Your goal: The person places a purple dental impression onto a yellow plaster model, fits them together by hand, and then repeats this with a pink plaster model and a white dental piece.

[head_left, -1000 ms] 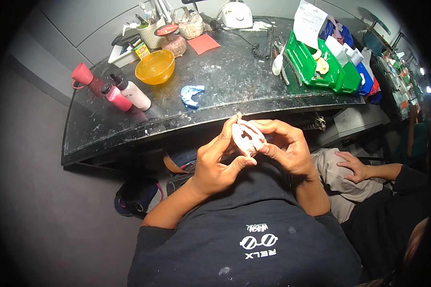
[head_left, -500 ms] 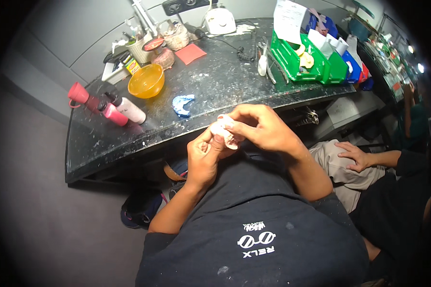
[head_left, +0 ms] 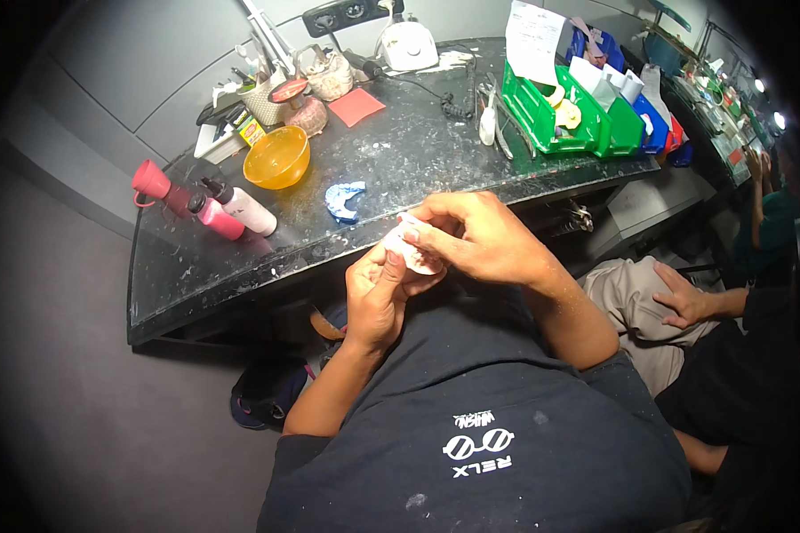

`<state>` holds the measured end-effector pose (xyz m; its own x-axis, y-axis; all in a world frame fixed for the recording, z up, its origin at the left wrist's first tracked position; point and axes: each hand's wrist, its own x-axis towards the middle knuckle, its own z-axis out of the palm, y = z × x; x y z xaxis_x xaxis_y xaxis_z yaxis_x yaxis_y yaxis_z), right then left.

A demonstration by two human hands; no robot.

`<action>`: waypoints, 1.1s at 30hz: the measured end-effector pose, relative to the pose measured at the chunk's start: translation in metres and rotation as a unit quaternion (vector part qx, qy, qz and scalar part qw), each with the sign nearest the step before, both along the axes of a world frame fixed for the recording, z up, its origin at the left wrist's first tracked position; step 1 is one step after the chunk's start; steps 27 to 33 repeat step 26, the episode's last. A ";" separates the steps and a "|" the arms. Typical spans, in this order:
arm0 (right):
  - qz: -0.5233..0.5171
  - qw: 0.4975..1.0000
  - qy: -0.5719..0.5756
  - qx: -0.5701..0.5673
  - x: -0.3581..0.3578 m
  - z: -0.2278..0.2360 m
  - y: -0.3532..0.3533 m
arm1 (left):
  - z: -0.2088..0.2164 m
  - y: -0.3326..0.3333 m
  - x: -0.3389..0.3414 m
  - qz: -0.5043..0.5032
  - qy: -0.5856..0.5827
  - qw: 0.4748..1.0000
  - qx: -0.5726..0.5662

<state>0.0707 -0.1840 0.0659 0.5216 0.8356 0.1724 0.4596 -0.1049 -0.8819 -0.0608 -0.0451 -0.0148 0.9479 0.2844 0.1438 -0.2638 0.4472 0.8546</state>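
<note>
Just off the bench's front edge, my two hands hold a small, pale pink-white dental cast (head_left: 424, 263) between them. My left hand (head_left: 375, 298) is closed around its lower left side, with the thumb pressed on top. From the right and above, my right hand (head_left: 493, 240) pinches the cast between thumb and bent fingers. Much of the piece is hidden behind my fingers. A blue horseshoe-shaped dental impression (head_left: 341, 203) lies on the black bench (head_left: 409, 160) just beyond my hands, touched by neither.
An orange bowl (head_left: 277, 160), white bottle (head_left: 251, 213), pink bottle (head_left: 215, 219) and red cup (head_left: 151, 182) stand at left. Behind are a pink sheet (head_left: 356, 107) and a white device (head_left: 409, 44). Green bins (head_left: 587, 133) stand right. A co-worker's hand (head_left: 683, 298) rests on their leg.
My fingers have shifted on the cast, which now sits tilted differently and more covered. The co-worker's hand has moved slightly on the leg. The whole view has shifted slightly.
</note>
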 end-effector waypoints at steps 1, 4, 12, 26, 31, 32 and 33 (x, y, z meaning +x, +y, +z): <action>0.004 1.000 -0.001 -0.001 0.000 -0.002 -0.003 | 0.000 -0.001 0.001 0.007 -0.010 1.000 0.003; 0.032 0.997 -0.034 0.068 -0.001 -0.009 -0.011 | 0.008 -0.003 0.000 0.029 -0.020 0.999 -0.005; 0.014 0.961 -0.227 0.156 -0.017 -0.019 -0.019 | 0.000 -0.001 0.004 0.053 -0.044 0.998 0.004; -0.018 0.948 -0.286 0.135 -0.024 -0.027 -0.018 | -0.006 0.005 0.004 -0.124 0.043 0.982 -0.133; -0.018 0.948 -0.286 0.135 -0.024 -0.027 -0.018 | -0.006 0.005 0.004 -0.124 0.043 0.982 -0.133; -0.018 0.948 -0.286 0.135 -0.024 -0.027 -0.018 | -0.006 0.005 0.004 -0.124 0.043 0.982 -0.133; -0.018 0.948 -0.286 0.135 -0.024 -0.027 -0.018 | -0.006 0.005 0.004 -0.124 0.043 0.982 -0.133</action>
